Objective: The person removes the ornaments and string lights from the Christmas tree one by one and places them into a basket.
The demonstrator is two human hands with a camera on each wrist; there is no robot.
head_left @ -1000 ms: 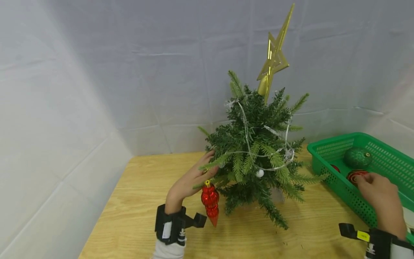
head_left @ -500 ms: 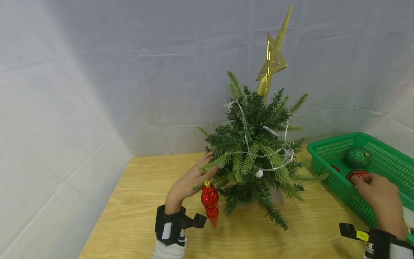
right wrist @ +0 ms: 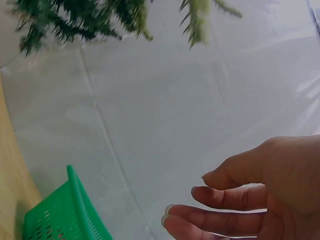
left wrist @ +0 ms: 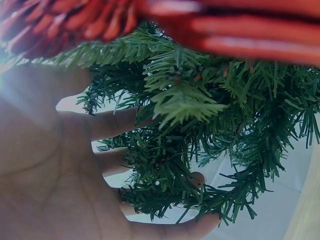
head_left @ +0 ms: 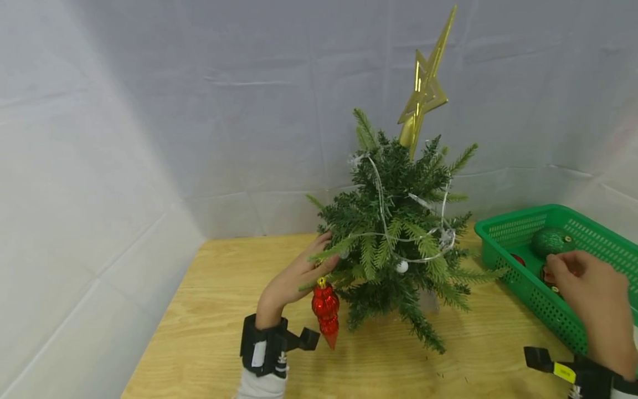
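Note:
A small artificial Christmas tree (head_left: 394, 221) stands on the table, with a gold star (head_left: 423, 94) tilted at its top. My left hand (head_left: 299, 274) reaches into the branches on the left side. In the left wrist view its fingers (left wrist: 117, 124) spread straight behind the needles. A shiny red drop-shaped ornament (head_left: 325, 307) with a gold cap hangs from a branch beside this hand. Over the green basket (head_left: 528, 296) is my right hand (head_left: 590, 288), fingers loosely bent. The right wrist view shows thumb and fingertips (right wrist: 202, 191) with nothing between them. It partly hides a red ornament (head_left: 546, 275) below.
A green glittery ball (head_left: 550, 242) and another red ornament (head_left: 518, 259) lie in the basket. A clear light string (head_left: 381, 205) winds round the tree, with a small white ball (head_left: 401, 266) low in front. White sheeting (head_left: 259, 111) closes off the back and sides.
My right hand has risen slightly and moved right, away from the red striped ball it was touching in the basket. My left hand stays in the branches.

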